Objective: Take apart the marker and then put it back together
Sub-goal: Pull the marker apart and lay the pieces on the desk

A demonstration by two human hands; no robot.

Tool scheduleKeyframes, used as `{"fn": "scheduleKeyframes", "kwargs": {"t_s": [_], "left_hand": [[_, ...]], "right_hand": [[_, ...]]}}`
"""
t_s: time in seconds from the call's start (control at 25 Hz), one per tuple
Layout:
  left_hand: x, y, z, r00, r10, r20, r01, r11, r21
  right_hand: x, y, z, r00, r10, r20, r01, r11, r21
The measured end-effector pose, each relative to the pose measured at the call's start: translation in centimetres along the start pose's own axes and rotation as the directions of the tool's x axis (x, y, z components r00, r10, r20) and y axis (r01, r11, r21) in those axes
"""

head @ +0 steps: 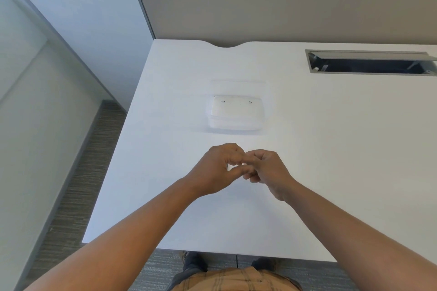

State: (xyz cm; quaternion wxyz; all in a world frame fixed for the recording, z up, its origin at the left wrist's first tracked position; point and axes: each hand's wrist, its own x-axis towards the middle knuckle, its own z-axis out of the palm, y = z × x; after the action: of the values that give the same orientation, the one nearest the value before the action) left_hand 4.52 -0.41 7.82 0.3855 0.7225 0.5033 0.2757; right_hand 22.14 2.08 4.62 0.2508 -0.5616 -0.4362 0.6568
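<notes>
Marker [229, 167] shows only as a small white sliver between the two hands, which meet fingertip to fingertip above the white desk [331, 149], on the near side of the clear plastic tray [235, 113]. Left hand [216, 170] has thumb and curled fingers pinched around that sliver, while the right hand [268, 170] is closed just beside it with its fingers overlapping the left's, and whether it grips the marker too cannot be told; both hands sit well nearer the person than the tray, roughly in line with it
</notes>
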Motion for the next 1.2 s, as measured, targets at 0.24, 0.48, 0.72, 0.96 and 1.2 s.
{"fn": "scheduleKeyframes", "kwargs": {"t_s": [0.24, 0.48, 0.72, 0.96, 1.2], "left_hand": [[0.0, -0.9, -0.3, 0.973, -0.067, -0.221, 0.060, 0.997, -0.040], [0.2, -1.8, -0.7, 0.883, -0.390, -0.263, 0.299, 0.897, -0.327], [0.1, -2.6, -1.7, 0.900, -0.410, -0.145, 0.332, 0.863, -0.380], [-0.4, -2.9, -1.8, 0.918, -0.393, -0.056, 0.371, 0.899, -0.233], [-0.2, -2.8, -1.3, 0.924, -0.382, -0.025, 0.383, 0.924, 0.009]], "right_hand": [[-0.1, 0.3, -0.3, 0.998, -0.057, -0.015, 0.055, 0.991, -0.120], [0.0, 0.3, 0.0, 0.965, -0.256, -0.052, 0.214, 0.888, -0.406], [0.2, 0.0, 0.2, 0.951, -0.304, 0.059, 0.284, 0.782, -0.555], [0.0, 0.2, 0.1, 0.942, -0.323, 0.085, 0.307, 0.734, -0.606], [-0.4, 0.3, 0.1, 0.919, -0.362, 0.156, 0.360, 0.610, -0.706]]}}
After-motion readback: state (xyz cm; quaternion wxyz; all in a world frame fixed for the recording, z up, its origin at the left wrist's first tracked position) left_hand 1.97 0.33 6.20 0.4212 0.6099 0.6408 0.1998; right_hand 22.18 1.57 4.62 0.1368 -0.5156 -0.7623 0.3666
